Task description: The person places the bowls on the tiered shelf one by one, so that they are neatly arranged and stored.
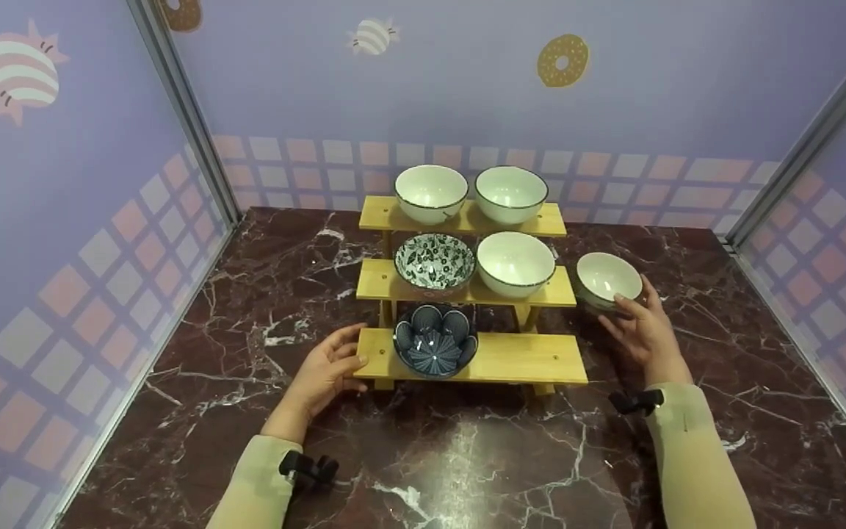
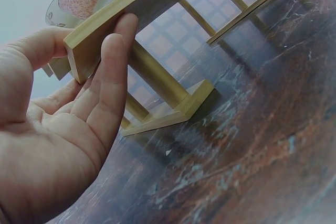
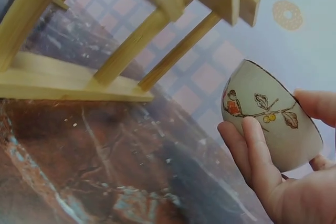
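A three-tier wooden display stand [image 1: 518, 356] carries several bowls. My left hand [image 1: 329, 371] grips the left end of its lowest board, thumb on top and fingers beneath; the left wrist view shows this hand [image 2: 68, 103] from below. Off the stand's right side, my right hand [image 1: 642, 327] holds a white bowl [image 1: 609, 276], thumb at the rim. In the right wrist view that bowl [image 3: 278, 124] is tilted and shows a painted branch with leaves and yellow fruit. Beside my left hand, a dark blue bowl [image 1: 435, 345] with a petal pattern sits on the lowest board.
A black-and-white patterned bowl [image 1: 435, 264] and a white bowl [image 1: 515, 266] share the middle board. Two more white bowls [image 1: 431, 192] stand on the top one. Beneath is a dark red marbled table [image 1: 261, 338], with purple walls [image 1: 460, 81] at the back and sides.
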Demonstrator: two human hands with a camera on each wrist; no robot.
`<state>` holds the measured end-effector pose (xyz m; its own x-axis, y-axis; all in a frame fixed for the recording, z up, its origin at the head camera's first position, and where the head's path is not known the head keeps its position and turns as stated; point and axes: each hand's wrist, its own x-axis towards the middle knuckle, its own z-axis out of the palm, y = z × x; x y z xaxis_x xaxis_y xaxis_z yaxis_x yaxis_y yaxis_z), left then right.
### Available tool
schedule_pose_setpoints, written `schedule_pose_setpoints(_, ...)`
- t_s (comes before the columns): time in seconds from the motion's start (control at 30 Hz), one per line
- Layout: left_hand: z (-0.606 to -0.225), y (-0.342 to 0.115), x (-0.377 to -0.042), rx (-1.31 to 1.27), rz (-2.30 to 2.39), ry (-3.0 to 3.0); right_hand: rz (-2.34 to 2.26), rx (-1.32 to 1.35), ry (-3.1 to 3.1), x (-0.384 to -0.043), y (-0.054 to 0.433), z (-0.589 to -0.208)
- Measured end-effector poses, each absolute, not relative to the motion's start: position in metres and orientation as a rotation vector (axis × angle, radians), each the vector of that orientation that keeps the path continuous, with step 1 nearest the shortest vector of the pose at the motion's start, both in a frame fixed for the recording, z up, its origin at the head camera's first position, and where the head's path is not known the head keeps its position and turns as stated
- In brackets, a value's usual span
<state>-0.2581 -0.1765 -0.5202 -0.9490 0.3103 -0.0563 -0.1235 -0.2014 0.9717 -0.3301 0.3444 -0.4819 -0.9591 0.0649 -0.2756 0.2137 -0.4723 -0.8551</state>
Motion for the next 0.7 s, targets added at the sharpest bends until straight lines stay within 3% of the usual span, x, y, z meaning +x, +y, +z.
schedule_pose_setpoints(0.7,-0.518,-0.176,-0.257,0.220,2.214,1.790,-2.510,0.016,1.557,-0.284,0.363,-0.432)
